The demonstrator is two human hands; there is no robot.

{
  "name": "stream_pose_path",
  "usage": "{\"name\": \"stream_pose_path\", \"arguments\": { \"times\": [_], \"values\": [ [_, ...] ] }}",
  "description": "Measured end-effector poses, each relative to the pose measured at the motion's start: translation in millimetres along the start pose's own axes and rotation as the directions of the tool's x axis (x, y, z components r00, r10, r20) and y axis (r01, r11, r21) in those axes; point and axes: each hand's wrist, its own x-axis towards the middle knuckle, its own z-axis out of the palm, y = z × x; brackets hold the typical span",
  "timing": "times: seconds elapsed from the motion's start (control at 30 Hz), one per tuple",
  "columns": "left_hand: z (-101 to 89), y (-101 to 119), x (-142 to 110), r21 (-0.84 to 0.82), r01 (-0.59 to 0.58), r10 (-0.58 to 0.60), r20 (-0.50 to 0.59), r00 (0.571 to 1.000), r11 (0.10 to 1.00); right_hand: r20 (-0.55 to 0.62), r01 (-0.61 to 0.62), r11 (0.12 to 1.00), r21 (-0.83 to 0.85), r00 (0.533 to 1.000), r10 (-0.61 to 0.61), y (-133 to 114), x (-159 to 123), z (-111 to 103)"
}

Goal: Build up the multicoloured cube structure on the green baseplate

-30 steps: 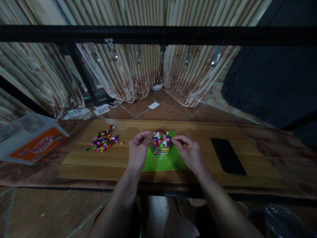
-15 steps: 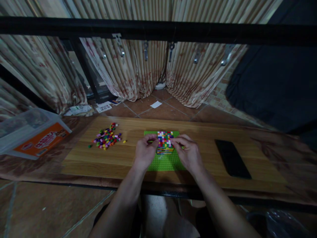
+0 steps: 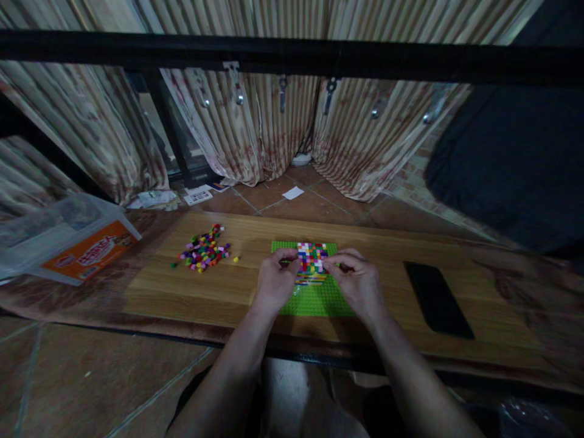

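A block of many-coloured small bricks stands on a green baseplate on the wooden board. My left hand is curled against the block's left side, fingertips pinched at its top edge. My right hand is curled against the right side, thumb and fingers pressed on the block's top. Both hands grip the block from either side. The lower part of the block is hidden behind my fingers.
A heap of loose coloured bricks lies on the wooden board to the left. A black phone lies on the right. A clear plastic box with an orange label sits at the far left. Curtains and a black rail stand beyond.
Both hands have closed in from beside the block onto its two sides. The view has shifted so the table sits slightly further right.
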Motion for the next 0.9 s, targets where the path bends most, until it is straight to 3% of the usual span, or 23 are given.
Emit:
{"name": "stream_pose_path", "arguments": {
  "times": [0.13, 0.33, 0.53, 0.7, 0.8, 0.9],
  "values": [
    [1.1, 1, 0, 0.015, 0.010, -0.010, -0.001, 1.000, 1.000, 0.016, -0.012, 1.000, -0.007, 1.000, 0.012, -3, 0, -1],
    [2.4, 1, 0, 0.041, 0.018, -0.017, -0.026, 1.000, 0.999, 0.028, -0.122, 0.992, -0.023, 0.992, 0.123, -5, 5, 0],
    [2.1, -2, 1, 0.019, 0.005, -0.005, -0.026, 1.000, 1.000, 0.054, -0.116, 0.992, -0.058, 0.991, 0.119, -10, 9, -1],
    [1.9, -2, 1, -0.041, 0.012, -0.012, 0.001, 1.000, 0.999, 0.060, -0.184, 0.983, 0.024, 0.982, 0.182, 0, 5, 1],
    [-3.8, -4, 4, -0.044, 0.013, -0.013, -0.014, 1.000, 0.999, -0.015, -0.251, 0.948, 0.196, 0.966, 0.259, 1, 3, -1],
    [-22.9, -7, 14, 0.045, 0.017, -0.012, -0.118, 0.993, 0.999, -0.194, -0.281, 0.917, 0.282, 0.920, 0.342, -5, 4, -9]
  ]
}}
